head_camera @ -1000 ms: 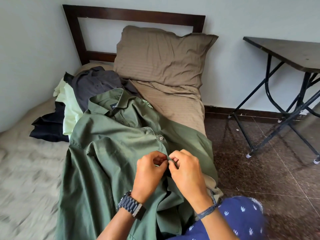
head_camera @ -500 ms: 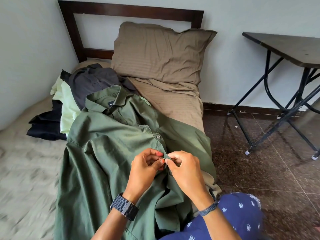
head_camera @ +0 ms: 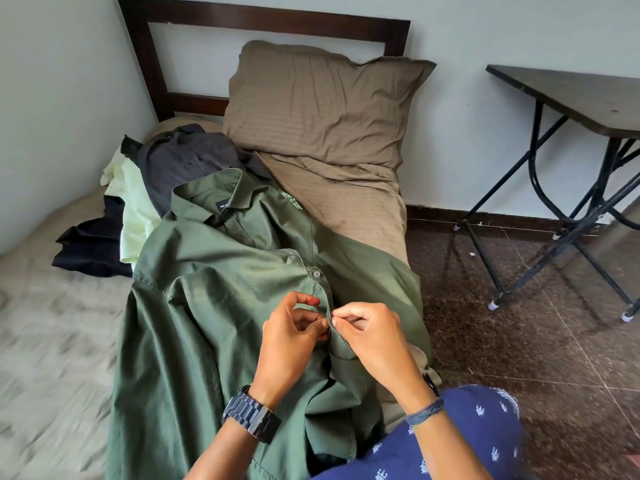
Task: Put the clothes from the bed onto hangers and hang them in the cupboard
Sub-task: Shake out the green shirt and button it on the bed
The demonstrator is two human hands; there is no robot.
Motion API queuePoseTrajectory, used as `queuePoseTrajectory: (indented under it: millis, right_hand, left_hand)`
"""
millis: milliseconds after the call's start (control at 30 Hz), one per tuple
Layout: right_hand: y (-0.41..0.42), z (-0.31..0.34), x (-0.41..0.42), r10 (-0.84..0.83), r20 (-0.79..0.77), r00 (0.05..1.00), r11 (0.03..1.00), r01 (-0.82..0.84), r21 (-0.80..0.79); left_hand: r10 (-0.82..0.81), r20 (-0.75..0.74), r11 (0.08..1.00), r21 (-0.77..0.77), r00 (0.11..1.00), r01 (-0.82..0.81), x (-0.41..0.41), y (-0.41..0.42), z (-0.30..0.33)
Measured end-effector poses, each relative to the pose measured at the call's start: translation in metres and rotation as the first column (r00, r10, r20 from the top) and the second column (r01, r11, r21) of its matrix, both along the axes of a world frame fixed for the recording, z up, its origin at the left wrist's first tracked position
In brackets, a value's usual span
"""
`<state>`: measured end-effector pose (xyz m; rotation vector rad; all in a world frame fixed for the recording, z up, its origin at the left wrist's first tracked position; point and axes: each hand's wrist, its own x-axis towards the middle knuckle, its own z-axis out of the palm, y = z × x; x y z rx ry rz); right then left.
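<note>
1. Head view, what is hidden or cut off: the lower part of the green shirt (head_camera: pixel 207 323) runs off the bottom edge, so its hem is out of sight. The brand label inside the collar is too small to read. The left edge of the bed (head_camera: pixel 45 341) is blurred, and the table (head_camera: pixel 571 95) at the right is cut by the frame edge.
2. Both forearms enter from the bottom edge. The button or buttonhole between the fingertips is mostly covered by them, so I cannot tell whether it is fastened.
3. The green shirt lies flat on the bed, front up. Its long axis runs from the collar, which points toward the headboard (head_camera: pixel 263 22) and pillow (head_camera: pixel 322 102), down toward the person.
4. The left hand (head_camera: pixel 291 344), with a dark watch (head_camera: pixel 252 415) on its wrist, has its fingers curled and pinches the placket's left edge.
5. The right hand (head_camera: pixel 374 337), with a blue cord on its wrist, pinches the placket from the other side. The two sets of fingertips almost touch, just below a visible button (head_camera: pixel 316 273).
6. Beyond the collar, a grey shirt (head_camera: pixel 187 164) lies on a pale green garment (head_camera: pixel 133 209) and a black garment (head_camera: pixel 93 251), piled near the wall.
7. A knee in blue patterned cloth (head_camera: pixel 467 441) shows at the bottom right, over the dark floor (head_camera: pixel 519 341).
</note>
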<state>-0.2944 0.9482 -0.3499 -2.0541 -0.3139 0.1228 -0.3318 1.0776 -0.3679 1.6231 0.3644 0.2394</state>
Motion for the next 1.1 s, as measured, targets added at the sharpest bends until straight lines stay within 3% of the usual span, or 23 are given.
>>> queuePoseTrajectory:
  millis: [167,400,600,767,967,1100]
  right_hand:
    - [0.006,-0.007,-0.002,-0.043,0.11,0.993,0.994,0.053,-0.092]
    - [0.013,-0.011,-0.006,0.004,0.237,0.972,0.99,0.029,-0.136]
    - [0.008,-0.005,-0.004,-0.04,-0.067,0.997,0.996,0.045,0.082]
    - [0.005,0.001,-0.005,0.021,-0.361,0.933,0.94,0.104,0.324]
    - [0.004,0.004,-0.003,0.155,-0.554,0.818,0.828,0.198,0.525]
    - [0.004,0.006,-0.001,0.215,-0.594,0.775,0.797,0.213,0.565]
  left_hand:
    - [-0.015,0.001,1.0,-0.028,1.0,0.015,-0.002,-0.001,0.005]
    - [0.027,0.02,0.966,-0.256,0.999,-0.021,-0.004,-0.001,0.006]
    - [0.056,0.059,0.924,-0.381,0.997,-0.029,-0.006,-0.002,0.006]
    - [0.062,0.082,0.928,-0.371,0.995,-0.028,-0.008,-0.001,0.008]
    - [0.052,0.114,0.932,-0.363,0.992,-0.007,-0.008,0.001,0.012]
    - [0.044,0.117,0.933,-0.361,0.992,0.001,-0.009,0.002,0.013]
